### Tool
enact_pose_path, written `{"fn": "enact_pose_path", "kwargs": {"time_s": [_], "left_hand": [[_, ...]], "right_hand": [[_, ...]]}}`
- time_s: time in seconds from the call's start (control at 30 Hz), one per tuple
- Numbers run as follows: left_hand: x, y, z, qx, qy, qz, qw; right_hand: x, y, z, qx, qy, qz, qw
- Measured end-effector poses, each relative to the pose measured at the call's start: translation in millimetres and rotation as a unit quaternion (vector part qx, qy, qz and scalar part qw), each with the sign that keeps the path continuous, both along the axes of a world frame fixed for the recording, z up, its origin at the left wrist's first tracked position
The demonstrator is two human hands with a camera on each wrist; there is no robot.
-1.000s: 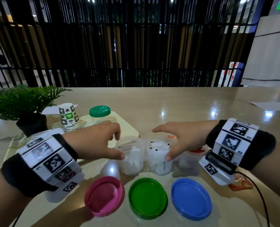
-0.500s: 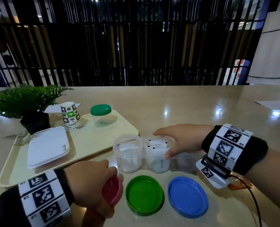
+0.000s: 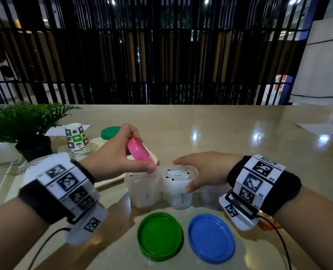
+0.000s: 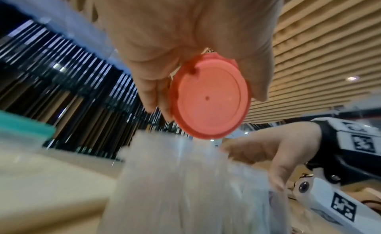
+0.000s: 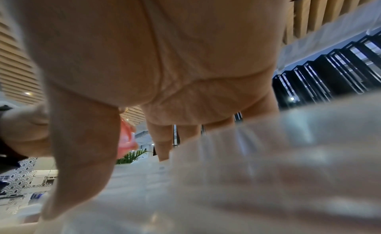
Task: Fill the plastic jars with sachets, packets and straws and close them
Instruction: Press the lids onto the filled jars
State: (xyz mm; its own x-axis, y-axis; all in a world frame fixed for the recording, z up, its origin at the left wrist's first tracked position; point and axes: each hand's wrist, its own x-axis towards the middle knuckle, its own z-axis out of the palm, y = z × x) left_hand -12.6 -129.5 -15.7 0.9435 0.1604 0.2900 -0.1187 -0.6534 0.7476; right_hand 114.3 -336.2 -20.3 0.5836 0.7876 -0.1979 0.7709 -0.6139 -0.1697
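Three clear plastic jars stand in a row near the table's front. The left jar [image 3: 143,190] and the middle jar [image 3: 179,193] hold white sachets. My wrist partly hides the right jar [image 3: 210,197]. My left hand [image 3: 141,150] pinches a pink lid [image 3: 139,152] by its rim, tilted, just above the left jar's mouth. In the left wrist view the lid [image 4: 210,97] hangs over that jar [image 4: 175,180]. My right hand [image 3: 182,176] grips the middle jar's rim, thumb in front and fingers behind. A green lid [image 3: 159,235] and a blue lid [image 3: 211,237] lie upside down in front.
A cream tray [image 3: 111,180] lies at the left with stacked paper cups [image 3: 78,141] and a small green-capped jar [image 3: 111,132]. A potted plant [image 3: 25,123] stands far left. A red sachet [image 3: 267,224] lies under my right wrist. Paper [image 3: 321,128] lies far right.
My left hand left the left jar, picked the pink lid up from the table and raised it over that jar. My right hand stayed on the jars.
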Motion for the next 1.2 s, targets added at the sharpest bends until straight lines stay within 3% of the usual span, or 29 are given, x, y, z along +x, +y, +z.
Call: {"fn": "enact_pose_path", "kwargs": {"time_s": [0.23,0.4,0.53,0.77,0.9,1.03,1.13,1.2], "left_hand": [[23.9,8.6,-33.5,0.009,0.05,0.025,0.998],[14.7,17.6,-31.6,0.109,0.127,0.016,0.986],[19.8,12.2,-17.5,0.266,0.214,-0.015,0.94],[37.6,-1.1,11.5,0.368,0.356,-0.066,0.856],[39.9,-12.0,17.3,0.404,0.34,-0.022,0.849],[39.0,-23.4,11.3,0.487,0.317,0.036,0.813],[35.2,-21.8,17.2,0.415,0.304,-0.047,0.856],[32.1,-19.8,17.7,0.394,0.294,-0.056,0.869]], "right_hand": [[3.7,1.7,-0.8,-0.003,0.01,-0.007,1.0],[4.8,2.5,-0.6,-0.005,0.019,-0.009,1.0],[4.3,3.4,1.9,-0.011,0.021,-0.007,1.0],[3.5,2.5,3.0,-0.008,0.024,-0.011,1.0],[2.4,2.8,2.6,-0.004,0.024,-0.016,1.0],[0.3,1.2,3.5,-0.003,0.025,-0.017,1.0],[0.1,1.2,4.1,-0.004,0.023,-0.016,1.0],[-0.4,1.8,4.5,-0.005,0.023,-0.015,1.0]]}}
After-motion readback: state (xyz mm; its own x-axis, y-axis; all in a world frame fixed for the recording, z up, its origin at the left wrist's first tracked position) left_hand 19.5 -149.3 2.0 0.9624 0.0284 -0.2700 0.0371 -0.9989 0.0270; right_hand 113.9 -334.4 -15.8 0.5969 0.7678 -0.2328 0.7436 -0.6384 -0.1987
